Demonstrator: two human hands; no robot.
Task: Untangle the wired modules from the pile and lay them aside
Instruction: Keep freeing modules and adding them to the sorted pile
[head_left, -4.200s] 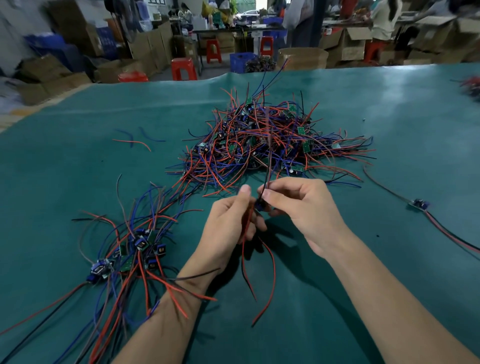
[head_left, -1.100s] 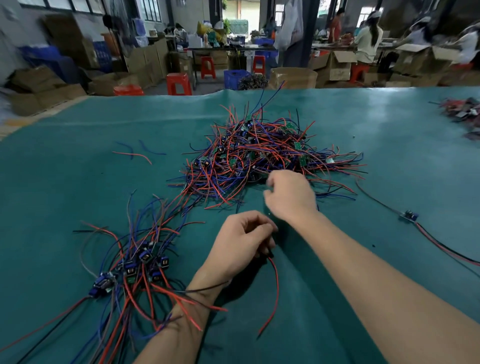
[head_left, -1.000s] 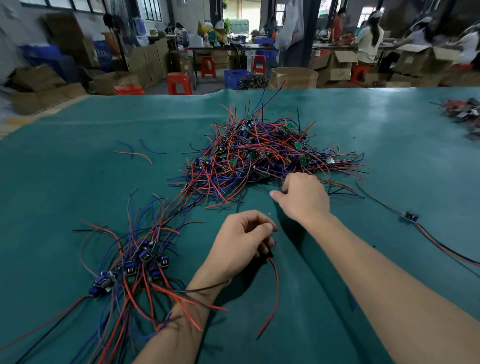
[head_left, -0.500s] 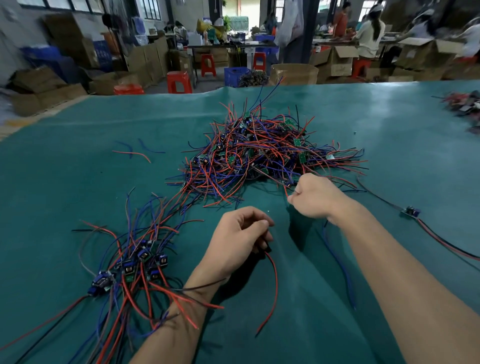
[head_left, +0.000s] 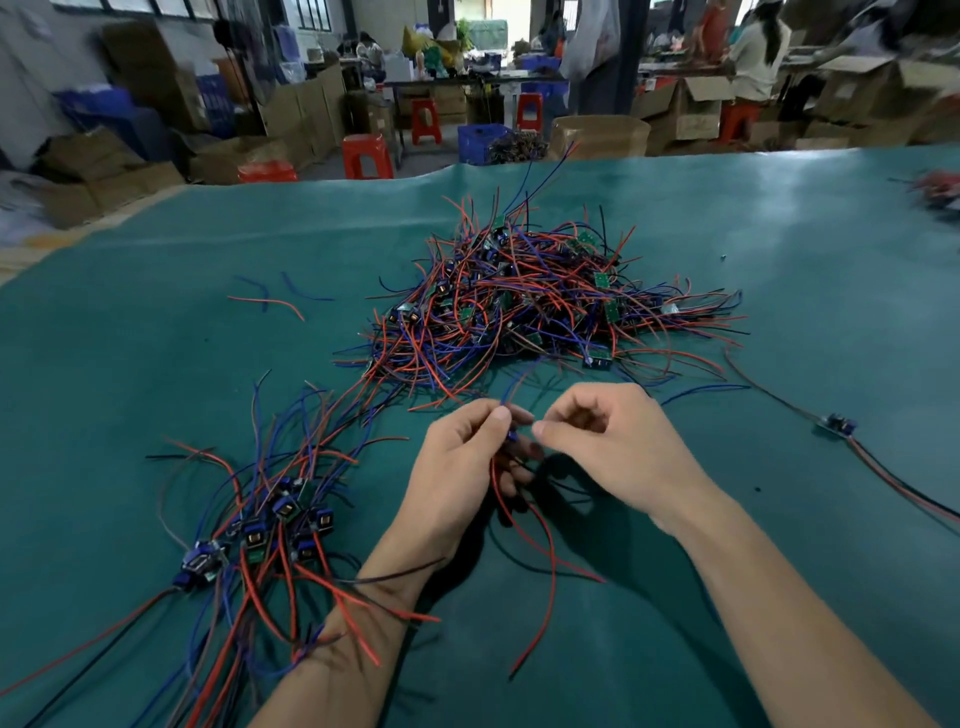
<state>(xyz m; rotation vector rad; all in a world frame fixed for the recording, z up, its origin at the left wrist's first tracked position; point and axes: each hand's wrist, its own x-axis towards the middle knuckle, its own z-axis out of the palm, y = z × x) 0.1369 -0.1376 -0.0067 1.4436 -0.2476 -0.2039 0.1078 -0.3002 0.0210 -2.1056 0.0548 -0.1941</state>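
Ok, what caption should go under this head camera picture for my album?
Left hand holding a wired module, right hand beside it, between the tangled pile and the sorted bunch.

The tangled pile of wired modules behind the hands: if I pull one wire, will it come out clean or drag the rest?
Probably drags. The tangled pile is red and blue leads looped through each other, so a neighbour likely follows. The leads look floppy: those in the left hand hang in slack curves. The small boards seem light, so the heap may slide on the green mat.
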